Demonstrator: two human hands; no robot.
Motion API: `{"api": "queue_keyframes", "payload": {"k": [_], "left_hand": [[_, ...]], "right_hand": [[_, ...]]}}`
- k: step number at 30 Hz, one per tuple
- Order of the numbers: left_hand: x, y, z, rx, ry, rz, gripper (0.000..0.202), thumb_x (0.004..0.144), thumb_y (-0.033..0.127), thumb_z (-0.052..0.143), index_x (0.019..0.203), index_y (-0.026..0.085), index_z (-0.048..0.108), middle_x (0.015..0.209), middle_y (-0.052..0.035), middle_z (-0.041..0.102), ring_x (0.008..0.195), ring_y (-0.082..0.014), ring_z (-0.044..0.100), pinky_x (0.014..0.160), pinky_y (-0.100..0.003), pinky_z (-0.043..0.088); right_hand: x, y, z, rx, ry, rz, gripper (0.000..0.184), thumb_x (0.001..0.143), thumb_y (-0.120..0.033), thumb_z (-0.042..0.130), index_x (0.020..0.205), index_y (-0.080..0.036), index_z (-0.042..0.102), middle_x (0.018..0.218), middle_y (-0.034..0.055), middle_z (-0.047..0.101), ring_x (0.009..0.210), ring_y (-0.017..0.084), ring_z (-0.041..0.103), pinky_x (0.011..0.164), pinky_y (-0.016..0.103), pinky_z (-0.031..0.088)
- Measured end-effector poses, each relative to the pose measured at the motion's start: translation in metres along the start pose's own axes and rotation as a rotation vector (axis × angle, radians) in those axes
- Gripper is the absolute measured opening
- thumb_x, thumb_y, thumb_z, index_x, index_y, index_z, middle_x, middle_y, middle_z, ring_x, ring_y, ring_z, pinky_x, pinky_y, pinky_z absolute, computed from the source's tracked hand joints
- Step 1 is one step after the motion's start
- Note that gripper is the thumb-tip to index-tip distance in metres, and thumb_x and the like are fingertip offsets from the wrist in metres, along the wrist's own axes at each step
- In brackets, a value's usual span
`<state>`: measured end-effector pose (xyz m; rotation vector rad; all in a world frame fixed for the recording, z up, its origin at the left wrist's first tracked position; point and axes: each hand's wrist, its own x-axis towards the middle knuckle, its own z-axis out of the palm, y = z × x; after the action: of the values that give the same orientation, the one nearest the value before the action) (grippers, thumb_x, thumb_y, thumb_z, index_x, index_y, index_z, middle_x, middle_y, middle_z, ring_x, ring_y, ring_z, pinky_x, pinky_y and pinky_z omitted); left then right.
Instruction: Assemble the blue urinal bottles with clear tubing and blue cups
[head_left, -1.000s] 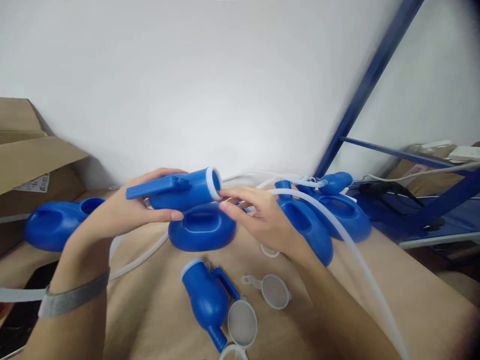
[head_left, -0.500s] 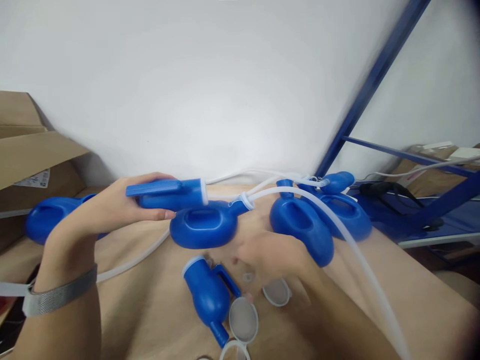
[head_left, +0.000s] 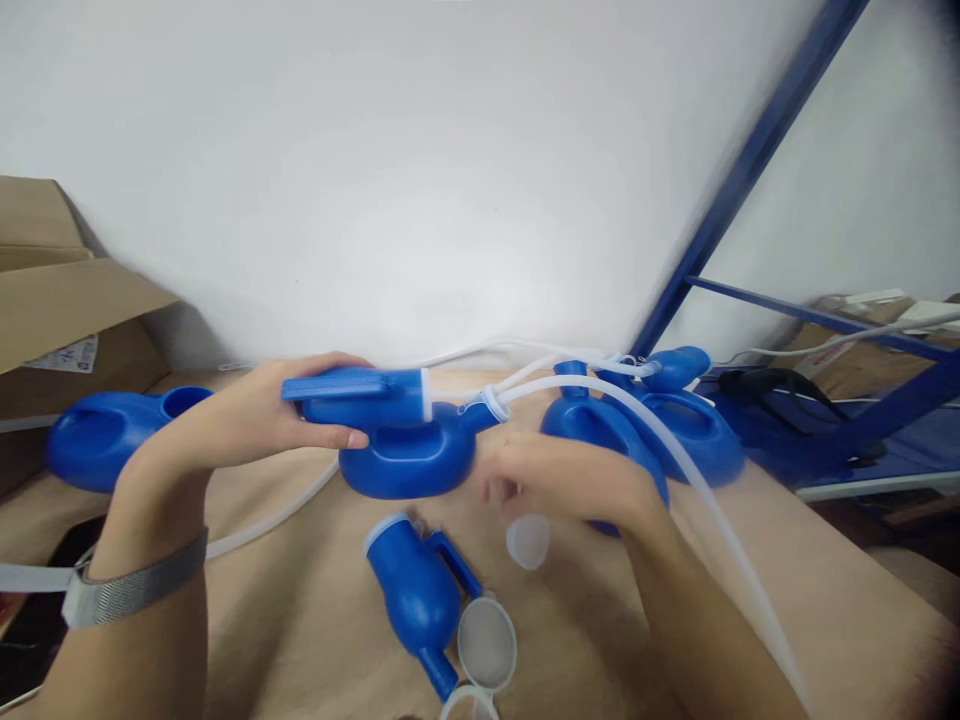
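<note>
My left hand [head_left: 255, 410] grips a blue plastic funnel [head_left: 367, 395] with a flat handle; its white-rimmed mouth points right. From the curled fingers of my right hand [head_left: 555, 475] hangs a round translucent cap [head_left: 527, 541], above the table. The fingertips are partly blurred. Behind and below the held funnel lies a blue bottle [head_left: 409, 470] with a hose on its neck. Another blue funnel [head_left: 416, 590] with a white rim and narrow spout lies in front, touching or nearly touching a second translucent cap [head_left: 487, 643].
Several blue bottles lie around: one at left [head_left: 97, 440], others [head_left: 694, 440] at right. A clear hose [head_left: 697, 475] arches across the right side. A cardboard box [head_left: 67, 310] stands at left, a blue metal frame [head_left: 742, 180] at right. Brown paper [head_left: 300, 620] covers the table.
My right hand has lifted the translucent cap off the table and moved slightly up. My left hand has brought the held funnel a little to the right.
</note>
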<state>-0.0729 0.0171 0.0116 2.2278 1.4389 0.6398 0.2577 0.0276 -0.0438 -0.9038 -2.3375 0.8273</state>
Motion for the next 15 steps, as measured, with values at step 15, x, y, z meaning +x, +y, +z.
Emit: {"api": "queue_keyframes", "payload": {"k": [15], "left_hand": [[0.021,0.021,0.036,-0.071,-0.045,0.110,0.066,0.073,0.057,0.083,0.134,0.038,0.067,0.134,0.0002,0.072,0.117,-0.0295,0.070,0.092,-0.033,0.062]], "right_hand": [[0.008,-0.020,-0.037,-0.044,0.842,-0.060,0.015,0.082,-0.039,0.082,0.082,-0.024,0.079,0.080,0.0011,0.078,0.073,0.020,0.072,0.065,0.032,0.057]]}}
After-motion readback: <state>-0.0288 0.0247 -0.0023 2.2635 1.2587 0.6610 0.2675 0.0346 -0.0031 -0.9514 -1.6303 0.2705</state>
